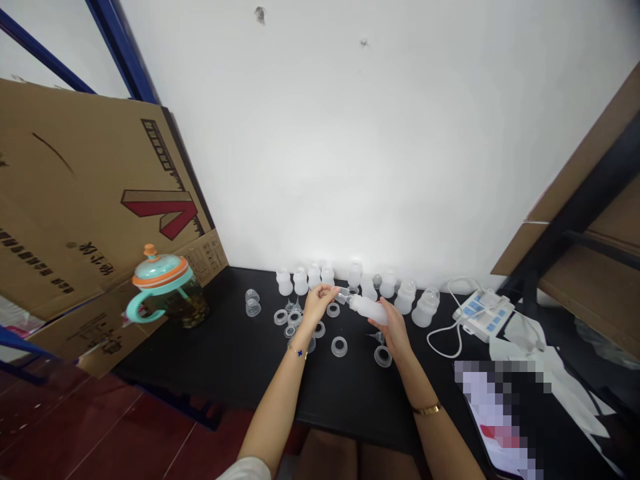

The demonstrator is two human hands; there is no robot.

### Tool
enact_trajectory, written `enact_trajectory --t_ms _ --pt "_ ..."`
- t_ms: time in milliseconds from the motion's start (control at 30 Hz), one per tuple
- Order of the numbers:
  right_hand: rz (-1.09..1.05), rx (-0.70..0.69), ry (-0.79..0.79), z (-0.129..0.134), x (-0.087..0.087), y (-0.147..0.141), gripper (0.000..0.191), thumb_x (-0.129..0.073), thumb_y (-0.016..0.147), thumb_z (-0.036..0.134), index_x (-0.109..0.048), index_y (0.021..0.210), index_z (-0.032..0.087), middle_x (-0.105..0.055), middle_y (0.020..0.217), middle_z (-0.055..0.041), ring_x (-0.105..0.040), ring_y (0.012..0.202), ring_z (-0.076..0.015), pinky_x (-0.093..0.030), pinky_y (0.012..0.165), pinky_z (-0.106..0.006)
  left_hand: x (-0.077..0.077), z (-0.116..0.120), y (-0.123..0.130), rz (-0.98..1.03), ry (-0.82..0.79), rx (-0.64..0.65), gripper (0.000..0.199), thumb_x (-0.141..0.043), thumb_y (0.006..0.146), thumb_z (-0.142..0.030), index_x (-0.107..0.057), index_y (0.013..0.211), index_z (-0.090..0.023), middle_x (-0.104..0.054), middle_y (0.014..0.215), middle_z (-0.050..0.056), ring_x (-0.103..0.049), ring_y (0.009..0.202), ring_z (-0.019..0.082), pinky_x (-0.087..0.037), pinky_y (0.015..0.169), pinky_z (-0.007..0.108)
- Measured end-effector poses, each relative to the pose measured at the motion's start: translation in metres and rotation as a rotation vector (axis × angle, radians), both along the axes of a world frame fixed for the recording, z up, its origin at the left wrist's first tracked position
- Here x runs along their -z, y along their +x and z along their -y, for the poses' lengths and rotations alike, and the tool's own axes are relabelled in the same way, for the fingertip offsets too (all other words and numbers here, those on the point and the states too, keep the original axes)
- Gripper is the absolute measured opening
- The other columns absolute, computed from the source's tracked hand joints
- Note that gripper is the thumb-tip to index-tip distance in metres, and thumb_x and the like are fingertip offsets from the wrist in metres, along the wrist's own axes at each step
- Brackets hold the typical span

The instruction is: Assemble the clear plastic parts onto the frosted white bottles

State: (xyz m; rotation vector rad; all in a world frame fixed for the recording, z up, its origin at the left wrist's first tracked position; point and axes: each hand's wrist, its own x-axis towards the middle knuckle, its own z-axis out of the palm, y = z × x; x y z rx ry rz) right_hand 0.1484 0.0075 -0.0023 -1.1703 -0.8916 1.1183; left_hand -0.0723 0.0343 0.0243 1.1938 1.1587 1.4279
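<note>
The right hand [391,331] grips a frosted plastic bottle [367,311] on its side; the left hand [316,303] pinches a clear piece [343,295] at its mouth, partly hidden. Behind the bottle stand frosted bottles [301,281]; clear rings [339,347] lie before it on the black table [225,360]; a power strip [483,315] sits to its right.

I'm not making out exactly where the bottle [367,310] meets the clear piece [343,295], because the left hand [317,303] is partly blocking it. Beyond the right hand [390,330], a pixelated patch [493,413] is hiding a flat object, and the picture's bottom edge is cutting off the left arm [273,413] and right arm [440,433].
</note>
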Motion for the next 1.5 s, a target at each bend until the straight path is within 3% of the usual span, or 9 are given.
enact_trajectory --t_ms 400,1000,1500 --pt "-0.234 0.015 -0.086 0.001 -0.003 -0.002 0.038 -0.079 0.068 0.057 -0.073 0.081 0.022 -0.071 0.093 -0.0043 -0.068 0.095 -0.0271 -0.064 0.060 -0.031 -0.004 0.002 0.004 0.055 -0.007 0.074 0.045 -0.087 0.065 -0.051 -0.069 0.085 -0.016 -0.070 0.069 0.002 -0.067 0.068 0.017 -0.053 0.070 0.029" --pt "-0.254 0.022 -0.098 0.007 -0.014 -0.004 0.035 -0.080 0.068 0.053 -0.073 0.081 0.022 -0.071 0.091 -0.0041 -0.068 0.094 -0.0265 -0.062 0.059 -0.029 -0.003 0.004 0.008 0.035 0.008 0.136 0.045 -0.087 0.066 -0.050 -0.071 0.090 -0.015 -0.074 0.075 0.004 -0.068 0.069 0.018 -0.052 0.069 0.029" --pt "-0.237 0.032 -0.093 0.004 -0.012 -0.003 0.035 -0.078 0.069 0.054 -0.072 0.080 0.021 -0.070 0.089 -0.0046 -0.068 0.091 -0.0262 -0.062 0.058 -0.031 -0.001 0.003 0.011 0.024 0.017 0.145 0.047 -0.088 0.064 -0.052 -0.071 0.088 -0.015 -0.074 0.077 0.006 -0.067 0.068 0.017 -0.052 0.067 0.029"
